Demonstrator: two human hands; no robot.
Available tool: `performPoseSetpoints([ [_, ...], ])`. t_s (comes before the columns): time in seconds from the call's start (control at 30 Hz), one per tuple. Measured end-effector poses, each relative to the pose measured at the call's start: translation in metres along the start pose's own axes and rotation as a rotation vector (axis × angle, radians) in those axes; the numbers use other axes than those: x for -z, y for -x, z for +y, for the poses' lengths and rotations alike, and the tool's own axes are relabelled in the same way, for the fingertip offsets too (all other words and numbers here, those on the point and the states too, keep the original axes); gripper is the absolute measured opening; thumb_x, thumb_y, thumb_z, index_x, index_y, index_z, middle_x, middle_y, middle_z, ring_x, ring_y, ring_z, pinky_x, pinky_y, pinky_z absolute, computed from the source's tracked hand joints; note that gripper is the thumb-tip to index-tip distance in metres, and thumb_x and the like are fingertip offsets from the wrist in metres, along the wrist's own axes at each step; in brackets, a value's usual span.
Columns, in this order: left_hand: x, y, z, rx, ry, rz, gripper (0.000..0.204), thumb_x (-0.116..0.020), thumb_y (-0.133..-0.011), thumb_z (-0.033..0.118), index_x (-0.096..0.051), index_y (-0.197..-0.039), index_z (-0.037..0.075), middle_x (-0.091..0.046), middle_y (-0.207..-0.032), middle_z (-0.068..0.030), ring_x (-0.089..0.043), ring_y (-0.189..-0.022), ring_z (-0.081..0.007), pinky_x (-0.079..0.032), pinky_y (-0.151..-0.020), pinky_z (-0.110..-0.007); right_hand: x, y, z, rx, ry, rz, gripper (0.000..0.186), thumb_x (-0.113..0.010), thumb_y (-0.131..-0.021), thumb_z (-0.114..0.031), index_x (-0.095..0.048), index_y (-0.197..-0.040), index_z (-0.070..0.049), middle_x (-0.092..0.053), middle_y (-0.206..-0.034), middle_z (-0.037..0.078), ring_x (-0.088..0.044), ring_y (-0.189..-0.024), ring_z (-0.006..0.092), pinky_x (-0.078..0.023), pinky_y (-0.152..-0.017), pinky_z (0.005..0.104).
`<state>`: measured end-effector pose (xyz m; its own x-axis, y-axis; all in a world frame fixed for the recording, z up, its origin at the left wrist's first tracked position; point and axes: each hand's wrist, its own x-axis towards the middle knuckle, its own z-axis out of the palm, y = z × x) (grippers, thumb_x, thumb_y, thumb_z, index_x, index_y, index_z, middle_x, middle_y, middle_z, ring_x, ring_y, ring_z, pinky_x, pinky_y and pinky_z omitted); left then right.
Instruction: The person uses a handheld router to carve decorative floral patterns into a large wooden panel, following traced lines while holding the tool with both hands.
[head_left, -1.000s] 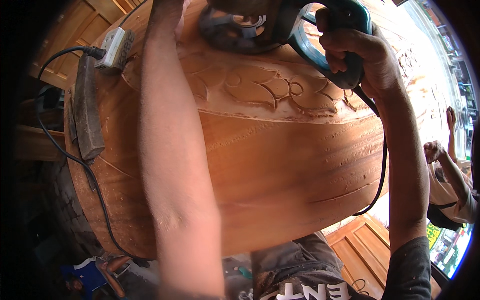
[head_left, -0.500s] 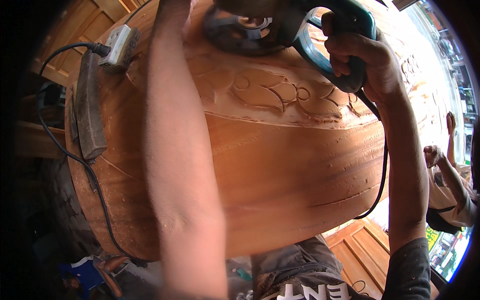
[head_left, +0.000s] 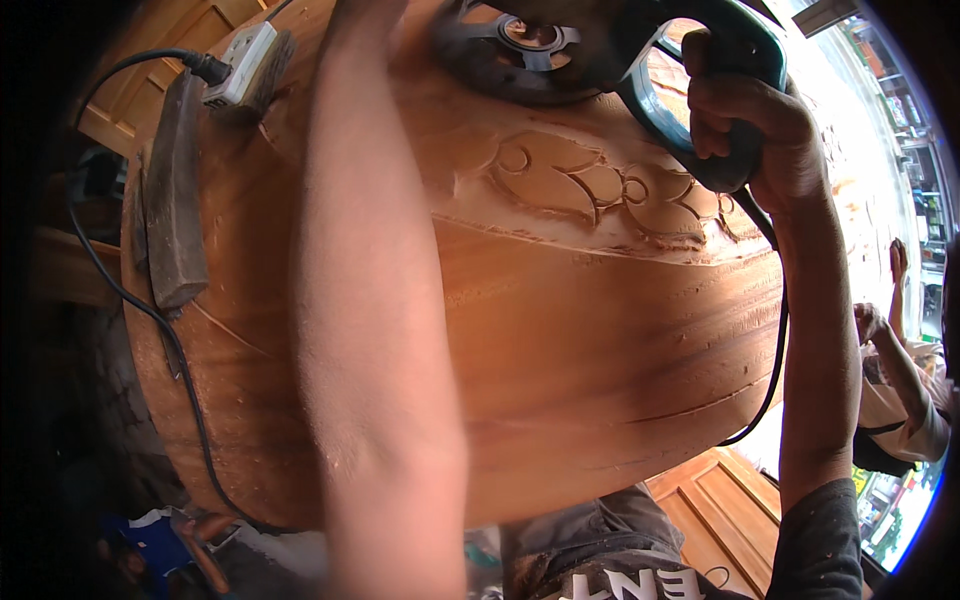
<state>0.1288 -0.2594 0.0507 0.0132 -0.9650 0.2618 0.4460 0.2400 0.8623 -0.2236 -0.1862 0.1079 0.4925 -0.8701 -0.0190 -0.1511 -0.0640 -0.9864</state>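
Observation:
A power router (head_left: 592,52) with a dark round base and a teal loop handle stands over the carved wood at the top. My right hand (head_left: 765,130) is wrapped round that handle, fingers curled through the loop. Across the left side stretches my left forearm, and only the edge of my left hand (head_left: 372,14) shows at the upper border, left of the router; its fingers are hidden. Beneath lies a broad brown wooden panel (head_left: 600,340), where a carved band of leaf shapes (head_left: 560,180) runs just below the router's base.
A white power strip (head_left: 243,65) with a black plug sits on the panel's upper left. Beside it rests a greyish wood block (head_left: 178,190). A black cable (head_left: 190,370) runs down the left edge; the router's cord (head_left: 775,350) hangs at right. Other people appear at far right and lower left.
The router and my right hand have shifted a little right and down in the picture. The panel and left forearm appear slightly shifted too; the right-hand grip is the same.

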Motion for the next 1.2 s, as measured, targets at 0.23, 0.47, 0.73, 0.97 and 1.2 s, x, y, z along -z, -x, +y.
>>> performPoseSetpoints([
  [0.23, -0.013, -0.005, -0.021, -0.080, -0.258, 0.128, 0.083, -0.054, -0.100, 0.065, -0.034, -0.163, 0.014, -0.032, -0.169, -0.0016, -0.031, -0.153, -0.0223, -0.022, -0.124, -0.048, 0.003, -0.003, 0.002, -0.013, -0.046, -0.038, 0.028, -0.068, -0.086, -0.014, -0.061, -0.109, 0.000, -0.049, -0.068, 0.000, -0.049, -0.056, 0.0105, -0.043, -0.056, 0.0264],
  [0.47, -0.007, -0.004, -0.013, -0.093, -0.292, 0.142, 0.087, -0.051, -0.099, 0.070, -0.031, -0.164, 0.015, -0.030, -0.170, -0.0039, -0.028, -0.155, -0.0241, -0.017, -0.126, -0.050, 0.002, -0.005, 0.002, -0.021, -0.071, -0.039, 0.026, -0.068, -0.085, -0.013, -0.061, -0.108, -0.002, -0.047, -0.067, -0.002, -0.048, -0.055, 0.0095, -0.042, -0.055, 0.0259],
  [0.73, -0.015, -0.004, -0.025, -0.153, -0.376, 0.159, 0.087, -0.045, -0.101, 0.069, -0.023, -0.166, 0.015, -0.022, -0.173, -0.0060, -0.019, -0.159, -0.0256, -0.014, -0.126, -0.052, -0.001, -0.005, 0.003, -0.041, -0.050, -0.015, 0.026, -0.069, -0.084, -0.013, -0.062, -0.106, -0.003, -0.047, -0.067, -0.002, -0.047, -0.055, 0.0091, -0.042, -0.054, 0.0259],
  [0.97, -0.006, -0.003, 0.022, 0.450, 0.386, -0.085, 0.080, -0.044, -0.104, 0.064, -0.024, -0.166, 0.015, -0.022, -0.173, -0.0047, -0.021, -0.158, -0.0289, -0.014, -0.127, -0.050, 0.001, -0.002, -0.001, -0.020, -0.041, 0.000, 0.027, -0.069, -0.084, -0.014, -0.063, -0.108, -0.003, -0.048, -0.066, -0.002, -0.048, -0.055, 0.0096, -0.043, -0.055, 0.0260],
  [1.2, -0.025, 0.008, -0.013, -0.003, -0.015, 0.021, 0.079, -0.044, -0.105, 0.063, -0.025, -0.165, 0.015, -0.022, -0.173, -0.0038, -0.023, -0.156, -0.0356, -0.015, -0.127, -0.049, -0.002, -0.005, 0.001, -0.022, -0.050, -0.010, 0.027, -0.069, -0.083, -0.013, -0.062, -0.108, -0.002, -0.048, -0.066, -0.002, -0.048, -0.055, 0.0095, -0.042, -0.055, 0.0257],
])
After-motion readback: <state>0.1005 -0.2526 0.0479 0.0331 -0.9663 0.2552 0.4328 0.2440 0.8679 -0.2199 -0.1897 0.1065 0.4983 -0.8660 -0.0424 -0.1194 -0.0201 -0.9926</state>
